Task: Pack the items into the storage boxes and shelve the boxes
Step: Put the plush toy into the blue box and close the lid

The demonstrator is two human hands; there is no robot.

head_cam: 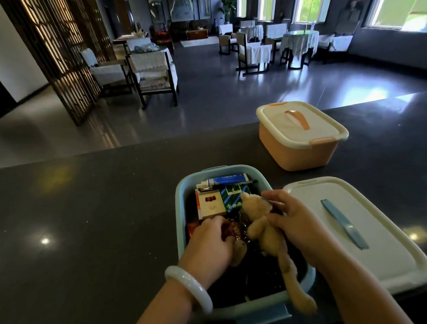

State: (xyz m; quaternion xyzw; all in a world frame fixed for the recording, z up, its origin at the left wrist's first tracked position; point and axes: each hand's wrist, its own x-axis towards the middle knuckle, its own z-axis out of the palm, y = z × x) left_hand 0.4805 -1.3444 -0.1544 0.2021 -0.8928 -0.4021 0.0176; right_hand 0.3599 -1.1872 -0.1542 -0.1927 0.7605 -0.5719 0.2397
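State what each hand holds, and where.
Right hand grips the plush bear at its body. Left hand reaches into the blue box; its hold cannot be told.

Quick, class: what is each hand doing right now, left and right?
Left hand: fingers curled around small items inside the blue box.
Right hand: holding the plush toy over the box.

blue-white carton [229, 179], green packet [234, 195], print seemingly unreadable
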